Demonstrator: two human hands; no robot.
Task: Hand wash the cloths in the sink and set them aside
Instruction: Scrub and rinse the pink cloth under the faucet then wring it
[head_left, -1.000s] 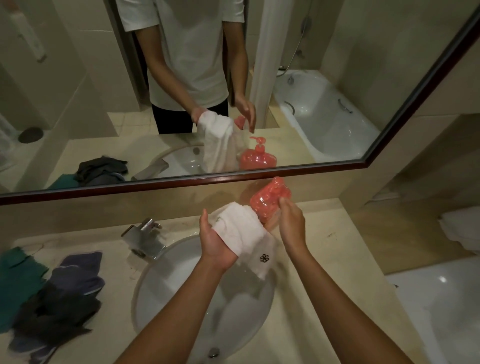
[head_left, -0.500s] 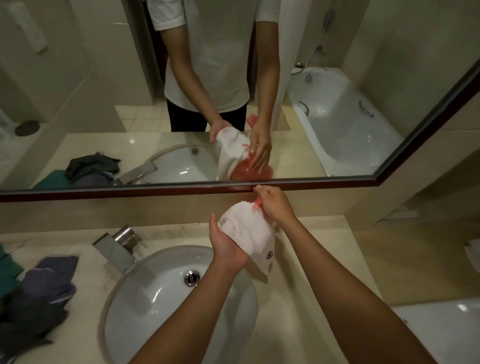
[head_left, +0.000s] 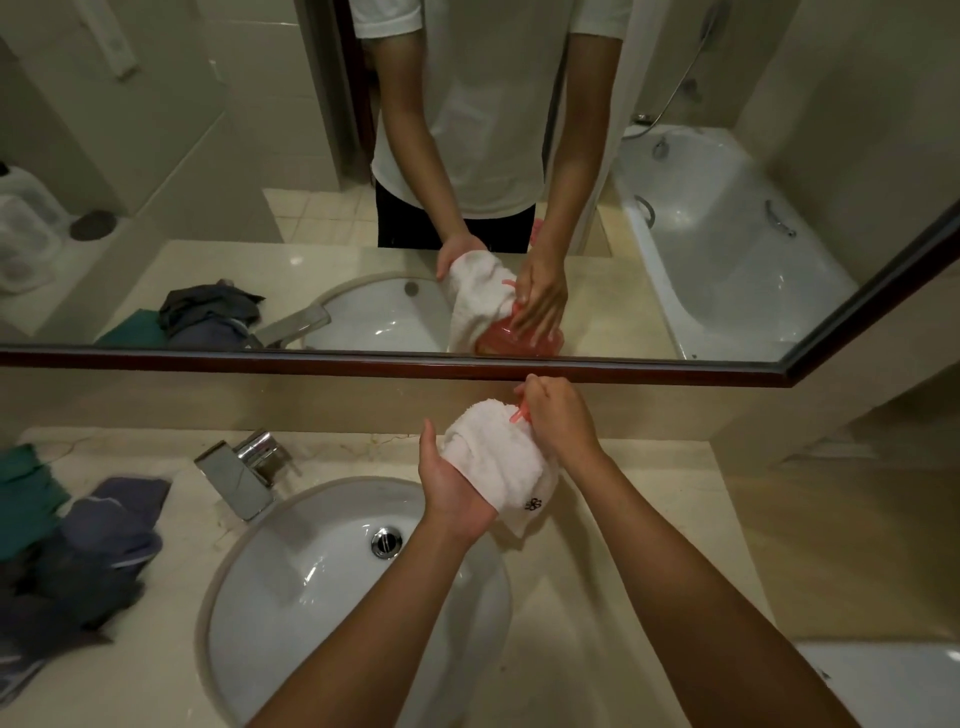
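The white cloth (head_left: 498, 460) is bunched in the left hand (head_left: 452, 480), gripped beside the sink (head_left: 291, 587) under the soap pump's spout (head_left: 519, 414). The right hand (head_left: 558, 415) presses the pump, presumably dosing it. Dark cloths (head_left: 88, 551) wait at left.

White terry washcloth (head_left: 498, 457) with small black flower emblem near its lower corner; pink-red pump nozzle (head_left: 521, 414) showing above it. White basin (head_left: 311, 587), chrome faucet (head_left: 244, 475), cream marble counter (head_left: 649, 493). Teal cloth (head_left: 23, 499), slate-blue cloths (head_left: 111, 530) with pale stripe; dark brown mirror frame (head_left: 363, 366).
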